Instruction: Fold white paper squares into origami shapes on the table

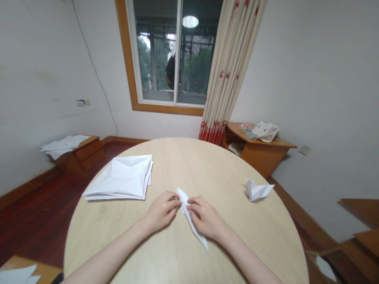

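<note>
A narrow, pointed strip of folded white paper (194, 228) lies slantwise on the round table in front of me. My left hand (164, 210) grips its left edge near the upper end, with the fingertips pressed together. From the other side, my right hand (204, 216) pinches the paper's right edge with curled fingers and thumb. Both hands rest low over the tabletop, a short gap apart. The fingertips cover part of the upper folds.
The round wooden table (189, 157) carries a stack of creased white paper (124, 175) at left and a folded paper figure (257, 190) at right. Behind it stand a small drawer cabinet (87, 152) and a corner desk (260, 154) holding a cloth bag (265, 131).
</note>
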`<state>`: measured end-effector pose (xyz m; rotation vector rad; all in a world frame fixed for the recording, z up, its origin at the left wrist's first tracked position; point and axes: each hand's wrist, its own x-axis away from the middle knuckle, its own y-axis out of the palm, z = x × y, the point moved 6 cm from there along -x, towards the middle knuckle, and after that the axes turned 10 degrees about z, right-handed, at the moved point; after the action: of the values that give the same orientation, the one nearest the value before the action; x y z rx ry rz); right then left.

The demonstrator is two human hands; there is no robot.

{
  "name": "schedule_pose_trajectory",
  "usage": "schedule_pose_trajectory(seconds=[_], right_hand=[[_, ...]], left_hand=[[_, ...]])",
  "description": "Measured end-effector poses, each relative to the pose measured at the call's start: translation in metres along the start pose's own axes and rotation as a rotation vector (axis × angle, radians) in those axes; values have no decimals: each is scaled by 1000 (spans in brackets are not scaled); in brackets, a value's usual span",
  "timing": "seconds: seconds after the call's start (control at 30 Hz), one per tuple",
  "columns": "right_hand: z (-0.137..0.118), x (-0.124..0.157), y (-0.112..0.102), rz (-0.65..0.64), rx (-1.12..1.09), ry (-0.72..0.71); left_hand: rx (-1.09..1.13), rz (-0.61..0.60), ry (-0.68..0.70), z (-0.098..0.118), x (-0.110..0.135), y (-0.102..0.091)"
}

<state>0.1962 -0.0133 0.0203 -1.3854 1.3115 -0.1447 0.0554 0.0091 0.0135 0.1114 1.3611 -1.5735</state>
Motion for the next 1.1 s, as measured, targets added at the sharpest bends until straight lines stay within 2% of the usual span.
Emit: schedule_pose_trajectory(seconds=[0.1,0.27,0.57,0.83,1.1], right_hand=[[-3,-1,-2,-16,-22,3],[-3,-1,-4,-58,-6,-8],[2,-2,-12,-81,-114,-6],[2,-3,-15,-101,-95,21],[6,-3,-14,-105,-164,45]], left_hand=[[75,-58,-6,3,1,4],[76,-114,-56,1,3,6],[86,-172,-55,10,0,-1],[89,-177,-47,12,-2,-5],[-15,-160,14,13,-6,-10]])
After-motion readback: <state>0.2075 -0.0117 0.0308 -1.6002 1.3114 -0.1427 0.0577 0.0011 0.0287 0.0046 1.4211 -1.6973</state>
